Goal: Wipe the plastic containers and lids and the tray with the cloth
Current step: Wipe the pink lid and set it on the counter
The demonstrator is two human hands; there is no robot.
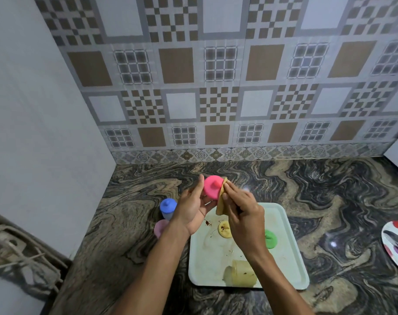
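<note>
My left hand (193,208) holds the pink lid (213,187) up above the far corner of the tray (293,246), with its knob facing me. The fingers behind the lid are hidden. My right hand (243,212) pinches the tan cloth (222,203) against the lid's right edge, and most of the cloth is bunched under my fingers.

On the stained tray, my right forearm partly covers a yellow lid (224,228), a green lid (270,239) and a yellowish container (241,272) lying on its side. Left of the tray, a blue-lidded container (168,208) stands on the marbled surface (125,223). A pink piece (160,227) beside it is half hidden by my left wrist. A spotted plate (396,244) is cut off at the right edge.
</note>
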